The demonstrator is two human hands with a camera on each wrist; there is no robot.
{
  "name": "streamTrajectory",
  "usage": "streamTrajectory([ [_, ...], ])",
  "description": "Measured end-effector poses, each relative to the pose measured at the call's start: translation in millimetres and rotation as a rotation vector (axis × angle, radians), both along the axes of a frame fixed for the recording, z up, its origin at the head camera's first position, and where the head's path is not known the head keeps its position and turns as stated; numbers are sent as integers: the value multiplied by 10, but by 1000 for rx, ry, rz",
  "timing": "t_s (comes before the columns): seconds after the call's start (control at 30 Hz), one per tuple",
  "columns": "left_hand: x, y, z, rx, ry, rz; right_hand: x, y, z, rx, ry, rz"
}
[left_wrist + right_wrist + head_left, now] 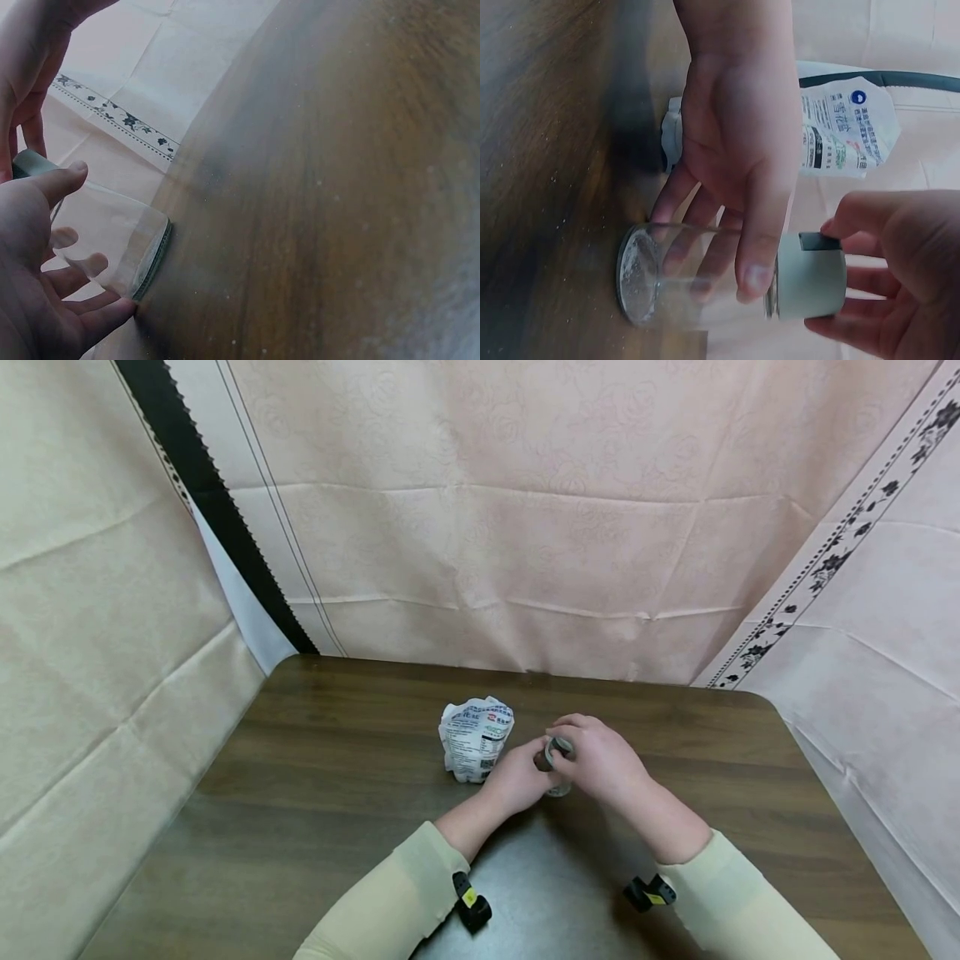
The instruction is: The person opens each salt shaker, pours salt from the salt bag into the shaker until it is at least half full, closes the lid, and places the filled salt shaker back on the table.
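Note:
A clear glass seasoning jar (676, 304) with a pale green lid (810, 283) stands on the table between both hands. White grains cling to its base. My left hand (519, 779) grips the glass body, thumb on one side and fingers round the other. From above, my right hand (603, 760) holds the lid, thumb and fingertips spread round its rim. A dark notch shows at the lid's edge in the right wrist view. Just left of the jar, a white printed salt bag (474, 739) stands upright.
The brown wooden table (300, 827) has rounded far corners. Pale cloth (525, 543) hangs behind it and on both sides, with a black strip (217, 510) at the left and a floral border at the right. Black wrist cameras (472, 902) sit on both sleeves.

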State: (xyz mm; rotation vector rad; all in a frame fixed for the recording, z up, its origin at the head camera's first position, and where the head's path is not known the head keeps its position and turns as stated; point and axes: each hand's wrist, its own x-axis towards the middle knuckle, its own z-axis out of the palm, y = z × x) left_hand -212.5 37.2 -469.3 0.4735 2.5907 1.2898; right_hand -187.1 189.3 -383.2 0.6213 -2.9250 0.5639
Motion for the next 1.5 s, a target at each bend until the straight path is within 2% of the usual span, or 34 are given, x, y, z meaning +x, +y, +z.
streamTrajectory([
  [0.3, 2, -9, -1, 9, -9, 1, -68, 129, -33, -11, -19, 150],
  [0.5, 3, -14, 6, 25, -20, 1, -60, 147, -45, -27, -33, 164],
  [0.7, 8, -10, 8, 33, -34, -7, -40, 131, -33, -66, -41, 130],
  [0.87, 4, -2, 3, 60, -57, -8, -45, 81, 0, -85, -12, 50],
  [1.13, -4, -5, 2, 95, -45, -7, -46, -4, 28, -45, -20, -123],
  [1.3, 0, -6, 11, 87, -51, 5, -36, -63, 34, -19, 15, -169],
  [1.5, 1, 9, 8, 55, -41, 13, -19, -108, 58, 62, 28, -184],
])
